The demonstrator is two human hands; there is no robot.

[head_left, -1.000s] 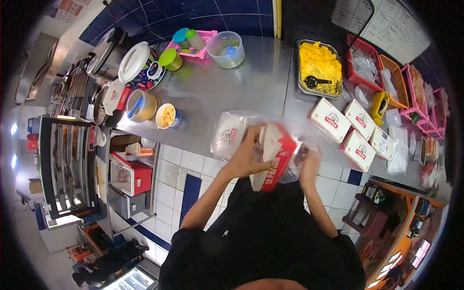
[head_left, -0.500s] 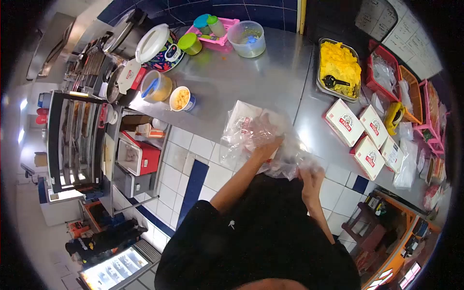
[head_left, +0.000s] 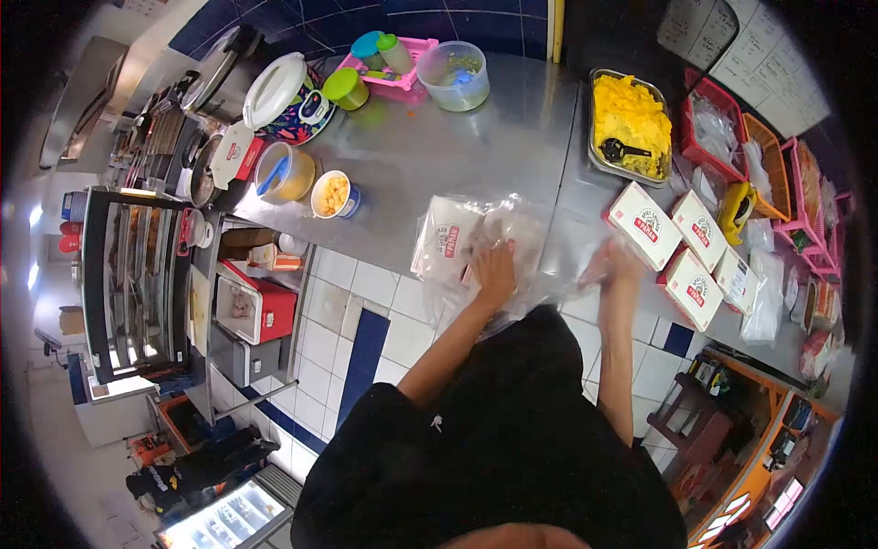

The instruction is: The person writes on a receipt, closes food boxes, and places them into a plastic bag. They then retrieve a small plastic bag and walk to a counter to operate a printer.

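Observation:
A clear plastic bag [head_left: 540, 267] lies at the near edge of the metal counter, with white printed food boxes [head_left: 445, 240] inside it. My left hand [head_left: 495, 273] rests on the bag over the boxes, its fingers stretched forward. My right hand [head_left: 622, 263] is smeared by motion; it hovers at the bag's right side, close to a stack of white boxes. One white box [head_left: 646, 225] of that stack is nearest to it, with more boxes [head_left: 693, 285] just beyond.
Yellow food fills a metal tray [head_left: 631, 128] with a black scoop. A paper cup [head_left: 336, 195] and a plastic tub [head_left: 285, 174] stand at the left, a clear round container [head_left: 455, 78] at the back. Colored baskets [head_left: 713, 128] line the right side. A person [head_left: 197, 467] is far left.
My right hand has moved forward from the bag's near edge toward the stacked boxes. My left hand stays at the bag, which now lies flatter over the boxes.

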